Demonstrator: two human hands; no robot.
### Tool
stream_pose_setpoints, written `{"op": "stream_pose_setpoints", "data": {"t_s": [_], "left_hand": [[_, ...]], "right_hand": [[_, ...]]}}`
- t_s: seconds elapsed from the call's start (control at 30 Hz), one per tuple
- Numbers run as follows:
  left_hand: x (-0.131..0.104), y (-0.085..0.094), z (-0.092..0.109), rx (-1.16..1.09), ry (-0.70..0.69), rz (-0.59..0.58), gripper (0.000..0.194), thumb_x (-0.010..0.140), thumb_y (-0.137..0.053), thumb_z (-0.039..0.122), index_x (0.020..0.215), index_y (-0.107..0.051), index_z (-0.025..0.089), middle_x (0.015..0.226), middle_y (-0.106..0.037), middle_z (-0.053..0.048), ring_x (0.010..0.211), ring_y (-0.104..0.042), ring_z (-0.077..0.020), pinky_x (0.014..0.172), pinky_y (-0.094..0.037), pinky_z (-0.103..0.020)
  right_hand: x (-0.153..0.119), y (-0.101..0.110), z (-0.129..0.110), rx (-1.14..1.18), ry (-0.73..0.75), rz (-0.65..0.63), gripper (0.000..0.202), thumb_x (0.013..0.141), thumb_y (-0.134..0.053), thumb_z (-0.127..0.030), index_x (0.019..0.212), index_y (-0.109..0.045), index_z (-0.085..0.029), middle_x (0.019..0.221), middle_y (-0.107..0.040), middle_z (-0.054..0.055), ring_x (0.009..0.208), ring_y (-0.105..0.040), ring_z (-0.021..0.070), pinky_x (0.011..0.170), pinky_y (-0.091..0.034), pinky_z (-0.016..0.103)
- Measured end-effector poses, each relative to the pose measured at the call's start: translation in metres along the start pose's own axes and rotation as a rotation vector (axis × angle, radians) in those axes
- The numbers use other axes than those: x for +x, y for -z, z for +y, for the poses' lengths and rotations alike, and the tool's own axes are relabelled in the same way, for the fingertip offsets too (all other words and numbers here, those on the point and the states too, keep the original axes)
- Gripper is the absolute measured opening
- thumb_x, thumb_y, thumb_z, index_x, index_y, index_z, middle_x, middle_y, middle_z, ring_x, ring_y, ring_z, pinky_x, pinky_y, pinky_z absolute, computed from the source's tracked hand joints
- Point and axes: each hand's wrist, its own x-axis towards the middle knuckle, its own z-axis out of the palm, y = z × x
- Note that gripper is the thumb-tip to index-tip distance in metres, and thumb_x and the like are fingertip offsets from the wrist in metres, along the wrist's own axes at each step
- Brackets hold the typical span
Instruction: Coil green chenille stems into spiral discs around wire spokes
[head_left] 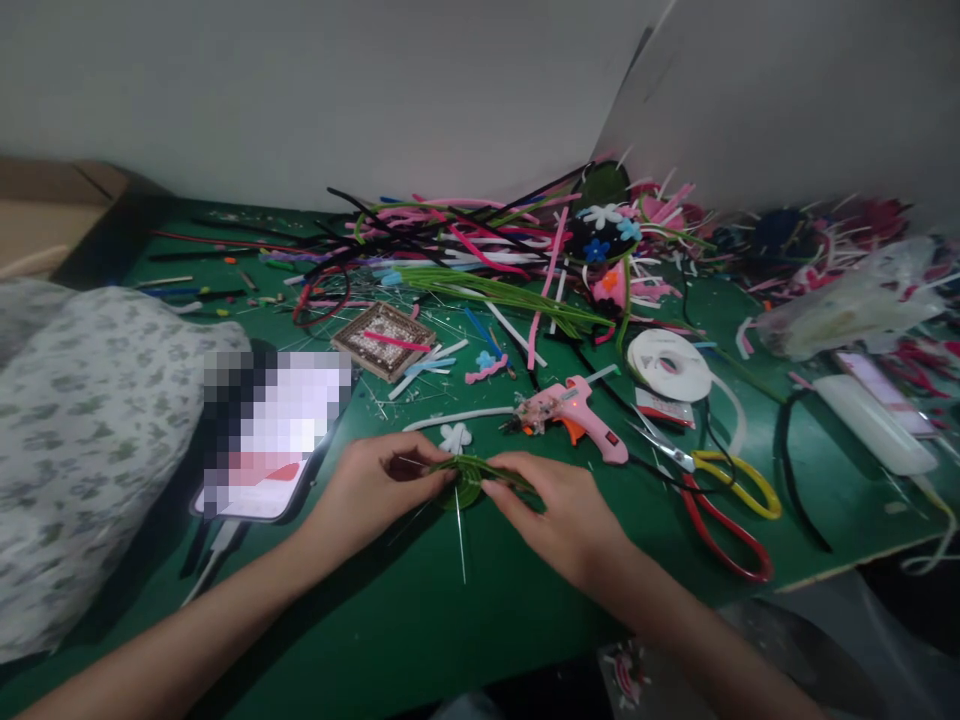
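Note:
Near the front of the table, my left hand pinches the left edge of a green coiled pipe-cleaner disc. My right hand grips the same piece from the right, thumb and fingers closed on green strands. Thin pale wires stick out of the disc, one pointing down toward me. Just behind it lies a white flower with rounded petals. A white pipe cleaner stretches from there toward the pink glue gun, which rests on its side beyond my right hand.
Scissors with red and yellow handles lie at right, beside a white ribbon roll. A lit phone on a cable is at left, near a floral cloth. Loose pipe cleaners and a patterned square occupy the back.

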Motion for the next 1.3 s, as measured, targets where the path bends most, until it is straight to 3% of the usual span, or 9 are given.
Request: {"op": "stream_pose_setpoints", "data": {"t_s": [0.17, 0.33, 0.47, 0.6, 0.7, 0.8, 0.97, 1.13, 1.3], "left_hand": [[0.001, 0.000, -0.002, 0.044, 0.006, 0.011, 0.022, 0.072, -0.073, 0.038, 0.076, -0.068, 0.017, 0.081, -0.074, -0.006, 0.068, -0.068, -0.0188, 0.060, -0.053, -0.026], [0.000, 0.000, -0.001, 0.040, 0.018, 0.023, 0.022, 0.071, -0.074, 0.039, 0.076, -0.068, 0.018, 0.082, -0.074, -0.005, 0.071, -0.069, -0.0187, 0.062, -0.054, -0.026], [0.000, 0.000, 0.000, 0.035, 0.028, 0.024, 0.023, 0.070, -0.075, 0.039, 0.077, -0.067, 0.018, 0.085, -0.075, -0.006, 0.071, -0.069, -0.0182, 0.062, -0.054, -0.026], [0.001, 0.000, -0.002, 0.041, 0.010, 0.013, 0.023, 0.070, -0.075, 0.038, 0.078, -0.067, 0.018, 0.084, -0.075, -0.005, 0.070, -0.068, -0.0177, 0.062, -0.054, -0.025], [0.001, 0.001, -0.003, 0.034, -0.003, 0.006, 0.022, 0.071, -0.075, 0.038, 0.077, -0.067, 0.018, 0.085, -0.075, -0.005, 0.071, -0.069, -0.0172, 0.061, -0.054, -0.024], [0.000, 0.000, -0.003, 0.020, -0.017, -0.001, 0.020, 0.072, -0.074, 0.036, 0.077, -0.067, 0.019, 0.083, -0.074, -0.004, 0.071, -0.069, -0.0165, 0.062, -0.054, -0.024], [-0.001, 0.000, -0.001, 0.034, -0.025, -0.010, 0.018, 0.073, -0.073, 0.035, 0.079, -0.069, 0.019, 0.082, -0.074, -0.004, 0.070, -0.068, -0.0166, 0.061, -0.053, -0.024], [0.000, 0.000, -0.004, 0.065, -0.029, 0.003, 0.021, 0.073, -0.072, 0.037, 0.080, -0.069, 0.018, 0.079, -0.073, -0.005, 0.067, -0.066, -0.0169, 0.059, -0.052, -0.026], [0.000, 0.000, -0.005, 0.095, -0.016, 0.014, 0.023, 0.073, -0.072, 0.039, 0.081, -0.068, 0.018, 0.077, -0.071, -0.005, 0.066, -0.064, -0.0160, 0.058, -0.049, -0.025]], "right_hand": [[-0.022, 0.044, 0.016, -0.105, -0.097, -0.004, 0.016, 0.083, -0.063, -0.036, 0.091, -0.068, -0.023, 0.080, -0.073, 0.000, 0.070, -0.068, 0.0153, 0.064, -0.051, 0.023], [-0.030, 0.069, 0.034, 0.031, -0.257, 0.004, 0.021, 0.088, -0.055, -0.037, 0.084, -0.069, -0.022, 0.066, -0.070, -0.001, 0.057, -0.064, 0.0118, 0.054, -0.049, 0.020], [-0.021, 0.072, 0.046, 0.123, -0.276, 0.118, 0.031, 0.089, -0.052, -0.044, 0.084, -0.069, -0.019, 0.066, -0.069, 0.002, 0.060, -0.065, 0.0147, 0.059, -0.051, 0.025], [-0.001, 0.069, 0.051, -0.199, -0.233, 0.418, 0.034, 0.082, -0.059, -0.051, 0.085, -0.066, -0.018, 0.087, -0.070, 0.007, 0.071, -0.065, 0.0196, 0.062, -0.050, 0.031], [0.011, 0.063, 0.051, -0.425, -0.205, 0.328, 0.047, 0.072, -0.068, -0.055, 0.101, -0.063, -0.019, 0.095, -0.069, 0.010, 0.085, -0.064, 0.0267, 0.067, -0.049, 0.036], [0.018, 0.056, 0.053, -0.487, -0.190, 0.212, 0.060, 0.071, -0.068, -0.052, 0.119, -0.054, -0.018, 0.103, -0.067, 0.013, 0.092, -0.064, 0.0302, 0.070, -0.049, 0.038], [0.021, 0.063, 0.059, -0.521, -0.233, 0.286, 0.053, 0.076, -0.062, -0.039, 0.124, -0.050, -0.019, 0.096, -0.070, 0.009, 0.082, -0.067, 0.0267, 0.065, -0.048, 0.034], [-0.002, 0.084, 0.041, -0.664, -0.303, 0.603, 0.053, 0.074, -0.064, -0.047, 0.119, -0.055, -0.021, 0.091, -0.070, 0.008, 0.071, -0.065, 0.0247, 0.062, -0.047, 0.034], [-0.039, 0.090, -0.003, -0.674, -0.320, 0.710, 0.050, 0.075, -0.063, -0.049, 0.118, -0.058, -0.023, 0.098, -0.069, 0.008, 0.077, -0.066, 0.0261, 0.066, -0.050, 0.036]]}}
